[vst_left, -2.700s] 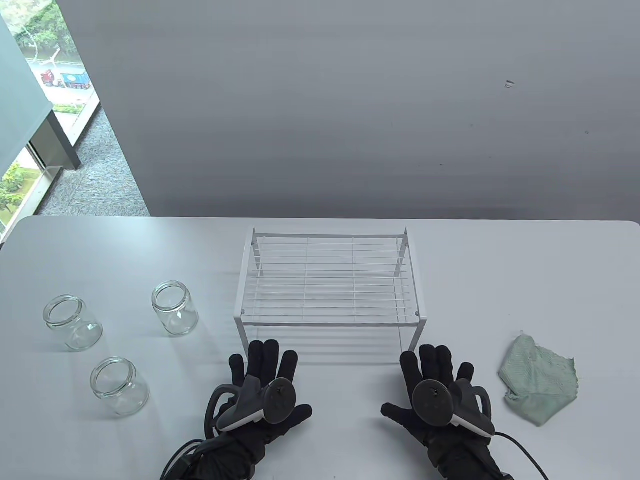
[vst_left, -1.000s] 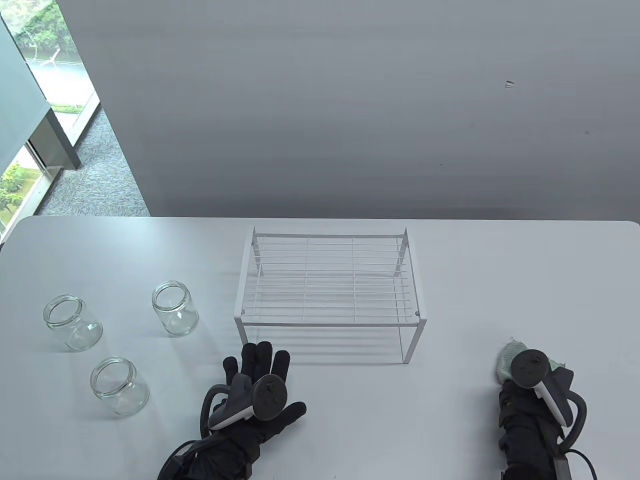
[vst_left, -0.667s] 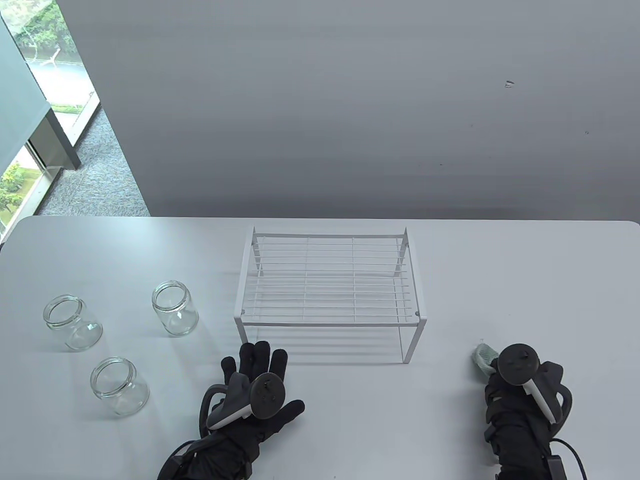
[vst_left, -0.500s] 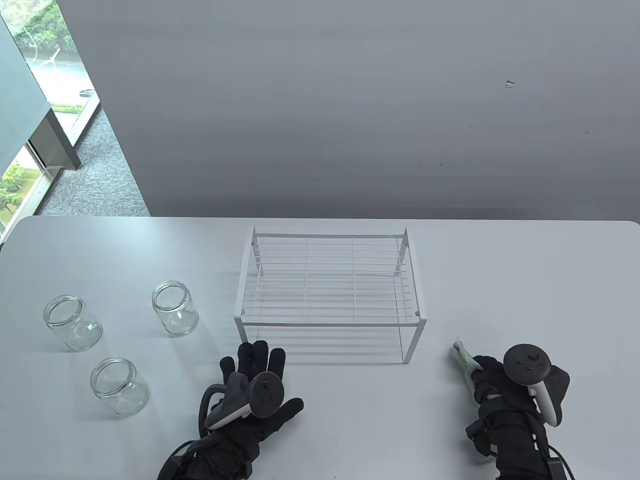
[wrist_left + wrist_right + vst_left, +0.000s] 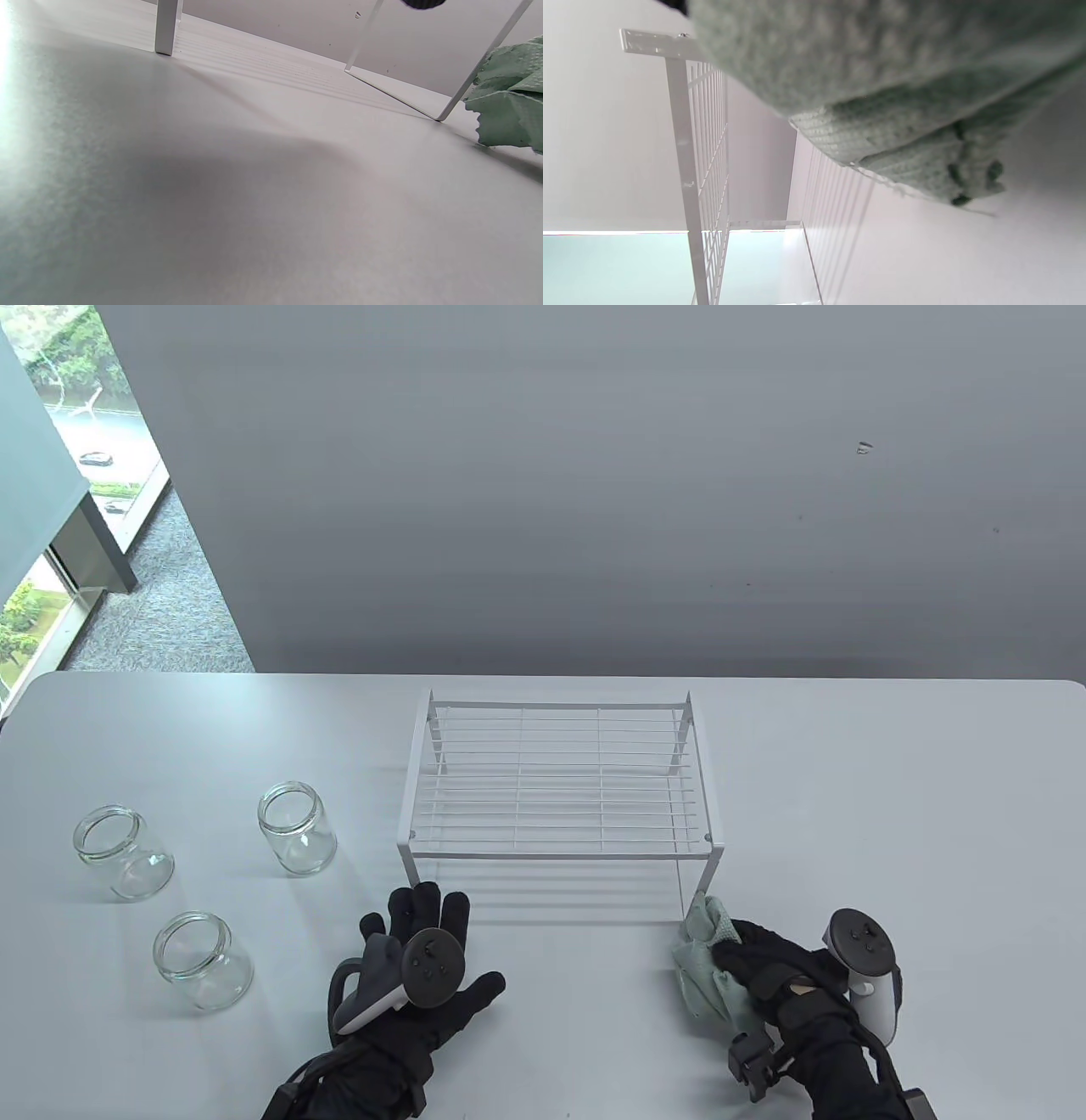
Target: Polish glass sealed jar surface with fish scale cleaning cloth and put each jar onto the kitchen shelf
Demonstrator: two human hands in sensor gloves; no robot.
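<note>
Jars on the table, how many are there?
3, all left of the shelf: far-left jar, near jar, and jar closest to the shelf. None seem hidden.

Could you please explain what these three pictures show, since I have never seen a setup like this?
No machine here: a person works in black sensor gloves, each with a tracker strapped to its back. One camera looks down at the white table; two more sit on the wrists, hence the odd tilted close-ups. On the table stand a white wire kitchen shelf and three open glass jars. The right hand holds a green fish scale cleaning cloth near the shelf's front leg. The left hand lies flat, holding nothing.
</note>
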